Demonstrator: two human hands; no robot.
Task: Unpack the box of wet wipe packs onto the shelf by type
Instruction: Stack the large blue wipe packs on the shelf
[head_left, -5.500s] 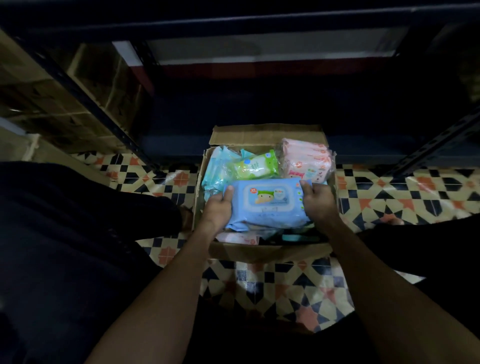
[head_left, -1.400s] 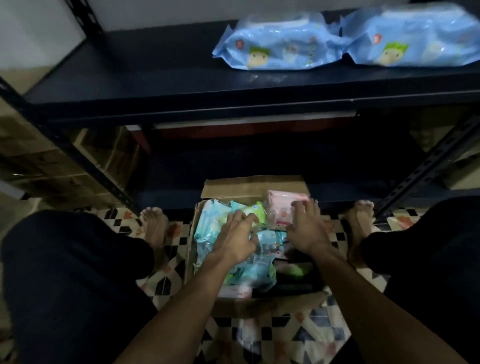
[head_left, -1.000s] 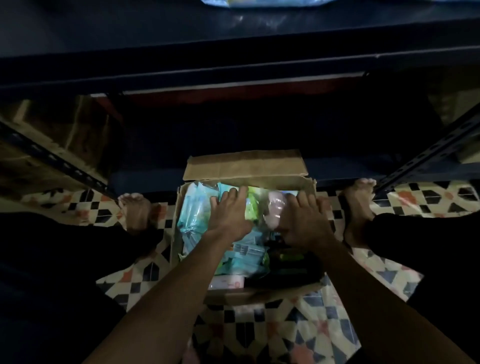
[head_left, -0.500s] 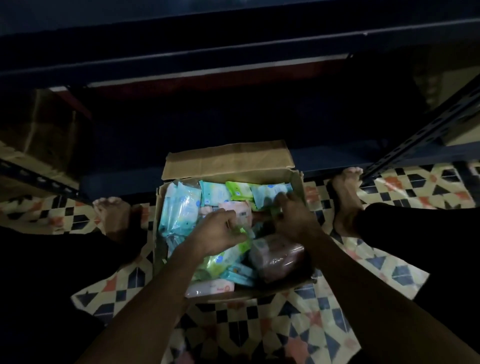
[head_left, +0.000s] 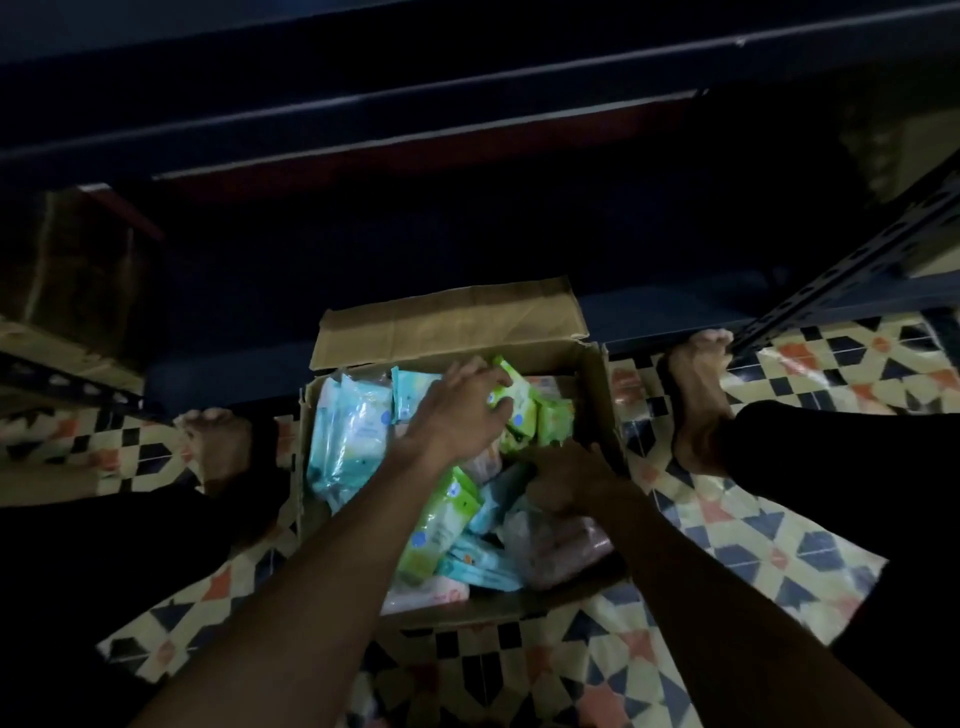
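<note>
An open cardboard box (head_left: 598, 395) stands on the tiled floor between my feet, full of wet wipe packs. Light blue packs (head_left: 348, 431) stand at its left, green packs (head_left: 522, 421) at the far right, and another green pack (head_left: 441, 525) lies in the middle. A clear-wrapped pink bundle (head_left: 558, 545) sits at the near right. My left hand (head_left: 457, 410) reaches to the far side, its fingers laid over the green packs. My right hand (head_left: 566, 480) is down among the packs by the right wall, and its fingers are hidden in the dark.
The dark blue metal shelf (head_left: 363, 104) runs across the top, with a lower shelf board (head_left: 675, 317) just behind the box. A slotted upright post (head_left: 831, 270) slants at the right. My bare feet (head_left: 218, 447) (head_left: 696, 405) flank the box.
My left hand has stretched from the middle of the box to the far green packs. My right hand has dropped lower, towards the right wall. Two large blue packs went onto the shelf earlier.
</note>
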